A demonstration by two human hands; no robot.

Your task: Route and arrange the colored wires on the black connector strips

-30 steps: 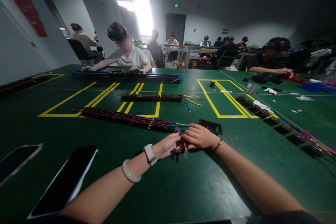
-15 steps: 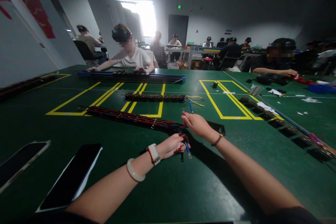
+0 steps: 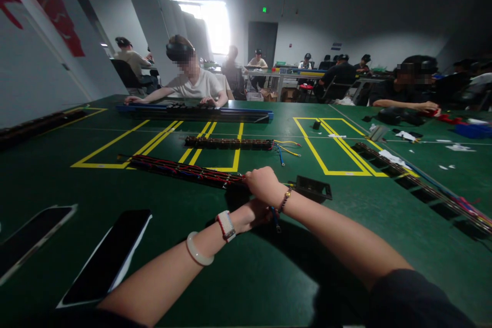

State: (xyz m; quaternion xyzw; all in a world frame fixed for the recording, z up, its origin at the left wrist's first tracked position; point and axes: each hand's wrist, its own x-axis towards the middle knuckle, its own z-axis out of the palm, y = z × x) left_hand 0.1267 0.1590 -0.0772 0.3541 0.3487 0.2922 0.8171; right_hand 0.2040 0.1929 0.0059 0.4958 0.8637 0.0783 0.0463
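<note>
A long black strip laced with red wires (image 3: 184, 170) lies slantwise on the green table. My right hand (image 3: 265, 183) is closed at its near end, fingertips pinched on a red wire there. Below it, partly covered by the right wrist, my left hand (image 3: 253, 215) is closed around a blue wire (image 3: 275, 221) whose metal ring end sticks out. The left fingers are mostly hidden. Just past the right wrist sits an open black plastic frame (image 3: 312, 189), with a bit of yellow wire beside it.
A shorter wired strip (image 3: 228, 143) lies farther off, its yellow and blue leads spread right. Another wired strip (image 3: 418, 184) runs along the right. Two phones (image 3: 109, 256) rest at left. Across the table, a person (image 3: 192, 79) touches a long blue-edged rail (image 3: 196, 114).
My right hand has moved left and crossed over the left hand to the strip's end. The black frame now shows more fully. My left hand has stayed nearly in place.
</note>
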